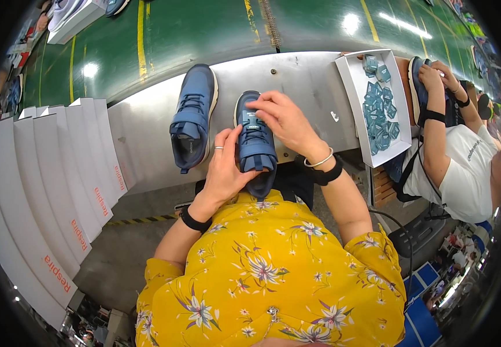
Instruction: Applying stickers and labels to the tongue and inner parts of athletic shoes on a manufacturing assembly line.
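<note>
Two blue sneakers with pale soles rest on a metal workbench, toes pointing away from me. My left hand point(227, 168) holds the right-hand sneaker point(257, 144) along its left side, with the thumb across its collar and strap. A small teal tag point(254, 122) lies over that sneaker's laces. My right hand point(285, 120) is over the toe and upper laces, its fingers bent together close to the tag. Whatever is between those fingertips is too small to make out. The other sneaker point(191, 115) stands untouched to the left.
Several white boxes point(59, 191) stand in a row at the left. On the metal bench point(305, 78), to the right, a white box lid point(348, 87) holds many teal tags point(380, 110). Beyond it a co-worker point(453, 156) handles another shoe point(417, 87). Green floor point(192, 29) lies past the bench.
</note>
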